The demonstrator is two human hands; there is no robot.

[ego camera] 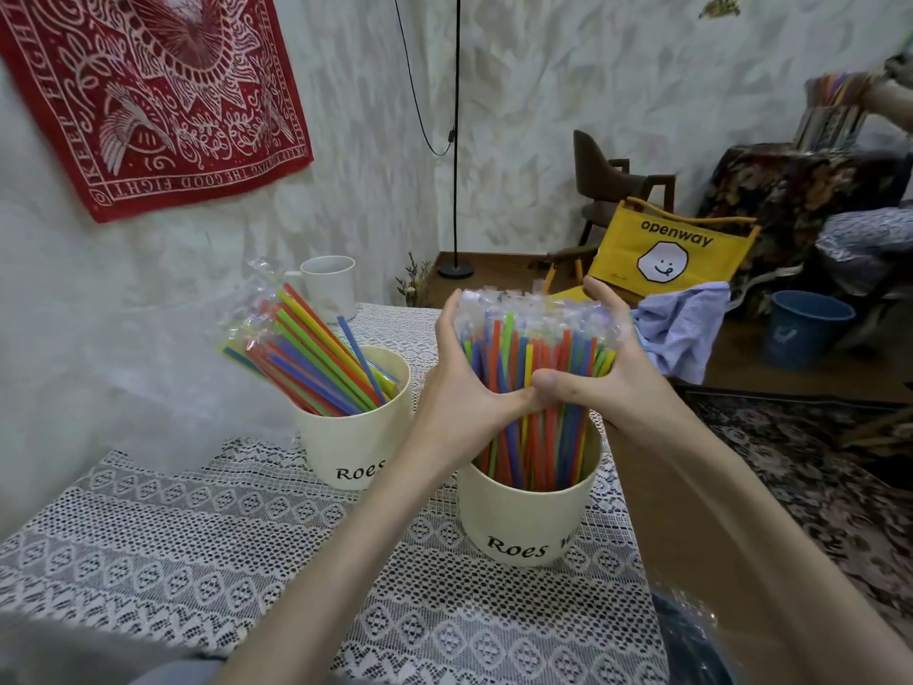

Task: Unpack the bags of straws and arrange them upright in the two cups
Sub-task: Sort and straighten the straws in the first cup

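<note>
Here, the left hand point(469, 388) and right hand point(602, 383) together grip a straw bundle point(538, 368) standing upright in the near right cup point(523, 526) on the tabletop point(247, 536).

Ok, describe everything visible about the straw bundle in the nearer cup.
The straw bundle stands roughly upright in the nearer cream cup, lettered "Roes". Straws are red, blue, green, yellow and orange, each with a clear crinkled wrapper at the top. The left hand and right hand clasp it from both sides, thumbs meeting in front.
</note>
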